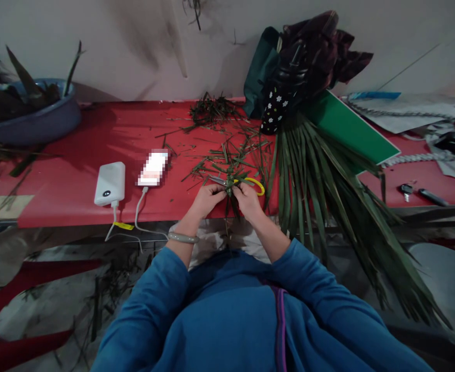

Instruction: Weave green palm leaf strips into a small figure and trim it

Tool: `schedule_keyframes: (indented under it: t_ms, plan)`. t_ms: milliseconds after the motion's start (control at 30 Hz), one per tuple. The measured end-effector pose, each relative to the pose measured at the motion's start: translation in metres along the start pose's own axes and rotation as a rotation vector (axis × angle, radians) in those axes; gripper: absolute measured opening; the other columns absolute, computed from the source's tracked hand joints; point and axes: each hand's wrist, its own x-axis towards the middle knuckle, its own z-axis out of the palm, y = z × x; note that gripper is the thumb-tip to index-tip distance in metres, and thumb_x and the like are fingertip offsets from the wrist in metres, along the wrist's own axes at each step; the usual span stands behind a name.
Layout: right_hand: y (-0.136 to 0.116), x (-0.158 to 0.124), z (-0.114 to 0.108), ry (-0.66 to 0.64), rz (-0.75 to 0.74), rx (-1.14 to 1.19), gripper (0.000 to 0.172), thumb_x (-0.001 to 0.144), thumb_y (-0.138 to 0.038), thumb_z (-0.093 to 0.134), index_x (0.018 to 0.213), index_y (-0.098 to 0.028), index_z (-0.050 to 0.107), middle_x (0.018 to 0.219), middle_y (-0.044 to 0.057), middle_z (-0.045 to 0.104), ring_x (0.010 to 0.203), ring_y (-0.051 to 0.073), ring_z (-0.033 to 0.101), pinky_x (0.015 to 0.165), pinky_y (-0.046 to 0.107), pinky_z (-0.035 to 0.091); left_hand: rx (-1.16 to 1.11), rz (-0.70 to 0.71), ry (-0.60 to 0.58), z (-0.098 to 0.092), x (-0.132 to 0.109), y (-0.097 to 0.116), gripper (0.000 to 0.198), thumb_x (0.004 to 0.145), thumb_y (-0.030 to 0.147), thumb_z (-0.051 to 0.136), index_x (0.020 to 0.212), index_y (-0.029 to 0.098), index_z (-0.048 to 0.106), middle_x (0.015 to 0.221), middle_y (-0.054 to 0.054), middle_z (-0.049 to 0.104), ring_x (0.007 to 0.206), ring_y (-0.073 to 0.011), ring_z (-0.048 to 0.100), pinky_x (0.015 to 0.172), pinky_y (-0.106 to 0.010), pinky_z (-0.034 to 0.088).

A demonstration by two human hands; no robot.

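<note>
Both my hands meet at the near edge of the red table (76,155), pinching a small bundle of green leaf strips (230,199) between them. My left hand (208,199) has its fingers curled on the left side of the strips; a pale bangle (183,237) sits on that wrist. My right hand (248,200) is closed on the right side. Yellow-handled scissors (255,183) lie on the table just behind my right hand. Loose leaf cuttings (227,155) are scattered beyond.
A large bunch of long palm leaves (328,196) hangs over the table edge at right, below a dark cloth bundle (308,62) and green board (347,129). A white power bank (110,183) and phone (153,168) lie left. Blue basin (29,116) far left; keys (419,192) right.
</note>
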Motion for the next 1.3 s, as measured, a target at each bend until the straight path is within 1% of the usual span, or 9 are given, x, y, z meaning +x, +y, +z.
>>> schedule_keyframes:
  t_ms: [233, 367, 533, 633, 767, 867, 933, 1100, 1300]
  plan:
    - [0.002, 0.001, 0.001, 0.004, 0.006, 0.062, 0.022, 0.075, -0.036, 0.045, 0.062, -0.018, 0.048, 0.058, -0.003, 0.047, 0.056, 0.011, 0.042, 0.053, 0.024, 0.033, 0.022, 0.016, 0.003, 0.000, 0.000, 0.001, 0.022, 0.066, 0.026, 0.056, 0.082, 0.013, 0.065, 0.077, -0.001, 0.065, 0.072, -0.0118, 0.055, 0.076, -0.026, 0.042]
    - [-0.002, -0.001, 0.000, -0.010, -0.019, 0.082, 0.021, 0.076, -0.036, 0.045, 0.071, -0.018, 0.053, 0.067, -0.001, 0.054, 0.064, 0.012, 0.049, 0.060, 0.024, 0.039, -0.015, 0.024, 0.007, -0.001, 0.000, -0.002, 0.021, 0.065, 0.027, 0.058, 0.080, 0.013, 0.064, 0.076, -0.001, 0.065, 0.071, -0.0112, 0.055, 0.075, -0.026, 0.042]
    - [-0.005, -0.003, 0.001, -0.114, -0.027, 0.158, 0.024, 0.072, -0.038, 0.053, 0.083, -0.017, 0.055, 0.080, 0.002, 0.062, 0.073, 0.015, 0.056, 0.069, 0.028, 0.044, -0.095, 0.060, 0.122, 0.000, 0.002, -0.011, 0.018, 0.066, 0.028, 0.058, 0.077, 0.013, 0.062, 0.071, 0.001, 0.061, 0.066, -0.0088, 0.053, 0.069, -0.023, 0.042]
    - [-0.006, -0.003, 0.000, -0.150, -0.048, 0.108, 0.023, 0.071, -0.037, 0.055, 0.083, -0.017, 0.056, 0.080, 0.003, 0.063, 0.074, 0.016, 0.058, 0.071, 0.029, 0.045, -0.100, 0.068, 0.137, 0.002, 0.003, -0.011, 0.016, 0.065, 0.025, 0.058, 0.075, 0.013, 0.062, 0.070, 0.001, 0.061, 0.066, -0.0084, 0.053, 0.068, -0.022, 0.041]
    - [-0.007, -0.004, -0.002, -0.150, -0.064, 0.046, 0.023, 0.070, -0.036, 0.056, 0.083, -0.017, 0.057, 0.081, 0.003, 0.064, 0.074, 0.016, 0.058, 0.070, 0.030, 0.045, -0.098, 0.050, 0.131, 0.002, 0.002, -0.006, 0.016, 0.066, 0.027, 0.057, 0.073, 0.013, 0.060, 0.066, 0.002, 0.059, 0.060, -0.0072, 0.050, 0.063, -0.022, 0.040]
    - [-0.006, -0.003, -0.001, -0.126, -0.040, 0.098, 0.021, 0.070, -0.036, 0.054, 0.079, -0.017, 0.056, 0.075, 0.002, 0.063, 0.069, 0.015, 0.057, 0.066, 0.028, 0.045, -0.139, -0.003, 0.075, 0.000, -0.001, -0.003, 0.018, 0.066, 0.028, 0.056, 0.078, 0.014, 0.060, 0.061, 0.004, 0.055, 0.049, -0.0049, 0.042, 0.052, -0.020, 0.035]
    - [-0.004, -0.003, 0.001, -0.114, -0.014, 0.155, 0.021, 0.070, -0.037, 0.054, 0.078, -0.017, 0.054, 0.073, 0.002, 0.062, 0.066, 0.014, 0.056, 0.063, 0.028, 0.045, -0.144, -0.010, 0.047, -0.001, -0.001, -0.003, 0.019, 0.065, 0.024, 0.056, 0.081, 0.015, 0.059, 0.062, 0.004, 0.055, 0.048, -0.0045, 0.040, 0.049, -0.020, 0.034]
    - [0.000, -0.002, 0.002, -0.115, -0.033, 0.139, 0.023, 0.069, -0.038, 0.055, 0.080, -0.017, 0.054, 0.076, 0.002, 0.062, 0.069, 0.015, 0.057, 0.065, 0.028, 0.045, -0.020, 0.077, 0.103, 0.000, 0.000, -0.005, 0.012, 0.064, 0.022, 0.055, 0.072, 0.014, 0.059, 0.066, 0.002, 0.058, 0.058, -0.0067, 0.047, 0.061, -0.022, 0.040]
    - [0.000, -0.001, 0.003, -0.128, -0.045, 0.097, 0.018, 0.070, -0.032, 0.054, 0.079, -0.017, 0.054, 0.076, 0.002, 0.063, 0.070, 0.015, 0.058, 0.066, 0.029, 0.046, -0.013, 0.089, 0.137, 0.003, 0.000, -0.005, 0.011, 0.064, 0.023, 0.056, 0.069, 0.014, 0.058, 0.063, 0.002, 0.057, 0.059, -0.0080, 0.049, 0.062, -0.022, 0.041]
